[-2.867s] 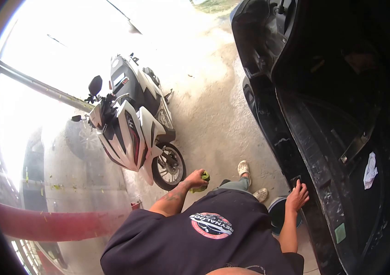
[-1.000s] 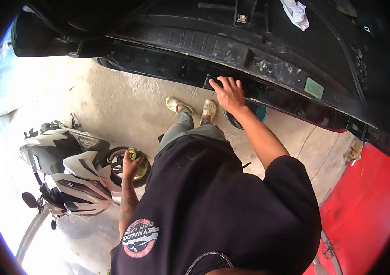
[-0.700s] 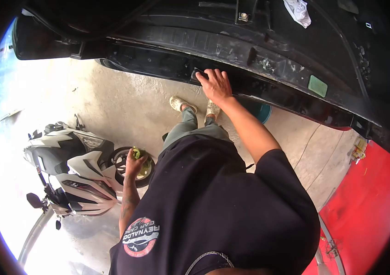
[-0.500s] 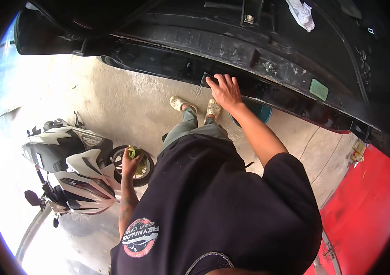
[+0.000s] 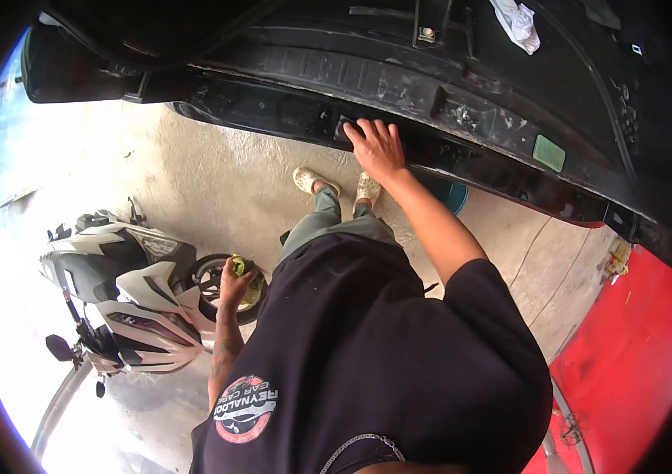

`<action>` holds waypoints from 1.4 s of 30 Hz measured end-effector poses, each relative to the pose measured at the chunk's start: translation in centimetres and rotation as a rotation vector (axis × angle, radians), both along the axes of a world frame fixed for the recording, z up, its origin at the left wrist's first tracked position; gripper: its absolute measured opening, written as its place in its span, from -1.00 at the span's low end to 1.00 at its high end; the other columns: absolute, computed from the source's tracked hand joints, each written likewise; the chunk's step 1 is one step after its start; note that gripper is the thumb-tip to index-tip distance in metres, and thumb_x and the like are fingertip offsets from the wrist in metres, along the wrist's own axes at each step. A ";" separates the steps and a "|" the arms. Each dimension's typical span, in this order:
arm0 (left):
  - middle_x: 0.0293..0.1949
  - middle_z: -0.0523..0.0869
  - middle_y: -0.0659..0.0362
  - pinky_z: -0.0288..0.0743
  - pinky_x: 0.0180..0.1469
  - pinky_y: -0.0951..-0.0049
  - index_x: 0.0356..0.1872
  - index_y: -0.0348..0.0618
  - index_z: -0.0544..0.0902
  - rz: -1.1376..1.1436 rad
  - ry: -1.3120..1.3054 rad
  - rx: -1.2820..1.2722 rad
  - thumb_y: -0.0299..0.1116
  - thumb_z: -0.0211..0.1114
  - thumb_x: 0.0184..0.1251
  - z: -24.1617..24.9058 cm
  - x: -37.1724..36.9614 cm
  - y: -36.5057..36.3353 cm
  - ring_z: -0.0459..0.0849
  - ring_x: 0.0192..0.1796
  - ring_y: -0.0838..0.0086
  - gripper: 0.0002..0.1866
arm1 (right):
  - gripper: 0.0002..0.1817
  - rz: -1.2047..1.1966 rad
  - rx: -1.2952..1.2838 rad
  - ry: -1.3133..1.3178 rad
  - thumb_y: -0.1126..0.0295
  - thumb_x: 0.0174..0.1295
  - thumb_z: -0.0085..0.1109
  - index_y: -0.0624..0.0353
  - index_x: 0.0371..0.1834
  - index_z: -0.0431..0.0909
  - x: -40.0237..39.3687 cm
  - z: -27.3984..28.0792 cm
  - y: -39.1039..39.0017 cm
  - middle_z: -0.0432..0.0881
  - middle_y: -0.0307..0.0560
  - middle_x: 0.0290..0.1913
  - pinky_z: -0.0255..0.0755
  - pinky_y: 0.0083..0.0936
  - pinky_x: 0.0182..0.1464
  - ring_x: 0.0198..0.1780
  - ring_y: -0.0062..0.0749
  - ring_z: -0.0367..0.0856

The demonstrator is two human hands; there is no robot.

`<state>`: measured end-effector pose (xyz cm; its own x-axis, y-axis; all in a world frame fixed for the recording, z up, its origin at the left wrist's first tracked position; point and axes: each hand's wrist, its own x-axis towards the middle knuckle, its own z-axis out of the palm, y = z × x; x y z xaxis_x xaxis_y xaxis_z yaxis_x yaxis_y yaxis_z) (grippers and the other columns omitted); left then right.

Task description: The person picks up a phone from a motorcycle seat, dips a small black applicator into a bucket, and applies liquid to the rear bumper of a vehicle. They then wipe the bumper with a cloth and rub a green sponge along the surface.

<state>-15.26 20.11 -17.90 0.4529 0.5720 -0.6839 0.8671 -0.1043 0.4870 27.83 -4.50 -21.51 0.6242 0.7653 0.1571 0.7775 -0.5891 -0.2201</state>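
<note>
My right hand (image 5: 380, 150) presses a dark piece of sandpaper (image 5: 344, 128) against the glossy black vehicle panel (image 5: 288, 109), fingers curled over it. Most of the sheet is hidden under the fingers. My left hand (image 5: 235, 287) hangs low on the left, closed around a crumpled yellow-green cloth (image 5: 253, 291), in front of a motorcycle wheel. On the black ledge right of my right hand lies a flat green block (image 5: 549, 153). The ledge shows whitish smears and scuffs.
A white and black motorcycle (image 5: 142, 304) stands at the left. Below the panel is a partly hidden teal bucket (image 5: 453, 194). A white cloth (image 5: 518, 28) lies on the black part above. A red surface (image 5: 628, 347) fills the lower right, beside small items (image 5: 616, 261).
My right hand has slid slightly left and up along the black panel with the sandpaper. My left hand has shifted slightly right, still holding the cloth.
</note>
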 end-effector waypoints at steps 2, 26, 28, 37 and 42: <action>-0.08 0.77 -0.04 0.61 0.08 0.19 0.08 -0.20 0.59 -0.027 0.029 0.018 -0.21 0.58 0.11 0.3 0.4 0.0 0.77 0.00 0.15 -0.46 | -0.55 -0.049 0.006 -0.007 0.38 0.32 0.13 -0.08 0.30 0.58 0.3 -0.3 1.1 0.59 -0.18 0.15 0.31 -0.17 0.09 0.10 -0.25 0.53; -0.05 0.79 -0.01 0.62 0.09 0.22 0.13 -0.20 0.59 -0.029 0.022 -0.024 -0.18 0.60 0.13 0.2 0.1 -0.2 0.78 0.01 0.19 -0.42 | -0.54 -0.074 -0.024 -0.003 0.34 0.35 0.13 -0.11 0.34 0.56 -0.5 -0.7 2.1 0.59 -0.20 0.16 0.32 -0.17 0.10 0.12 -0.27 0.54; -0.05 0.79 0.00 0.62 0.09 0.22 0.13 -0.19 0.60 -0.014 0.018 -0.022 -0.19 0.60 0.13 0.3 0.6 -0.4 0.78 0.01 0.21 -0.42 | -0.54 -0.040 -0.030 0.031 0.34 0.36 0.12 -0.11 0.35 0.55 -1.6 -0.7 0.9 0.60 -0.19 0.18 0.32 -0.17 0.11 0.12 -0.27 0.55; -0.08 0.79 0.01 0.62 0.08 0.26 0.15 -0.23 0.58 -0.023 -0.005 -0.025 -0.25 0.59 0.11 0.4 0.2 -0.5 0.78 -0.02 0.22 -0.41 | -0.50 -0.109 -0.056 0.029 0.39 0.35 0.10 -0.10 0.39 0.53 -0.1 -0.2 1.8 0.55 -0.19 0.28 0.32 -0.17 0.12 0.15 -0.27 0.54; -0.09 0.79 0.00 0.62 0.06 0.27 0.16 -0.27 0.56 0.006 0.030 0.021 -0.28 0.59 0.12 2.8 0.7 -1.2 0.78 -0.04 0.25 -0.40 | -0.53 -0.128 -0.037 0.003 0.35 0.35 0.10 -0.13 0.35 0.54 -0.2 0.0 -1.2 0.55 -0.23 0.27 0.30 -0.18 0.11 0.16 -0.27 0.52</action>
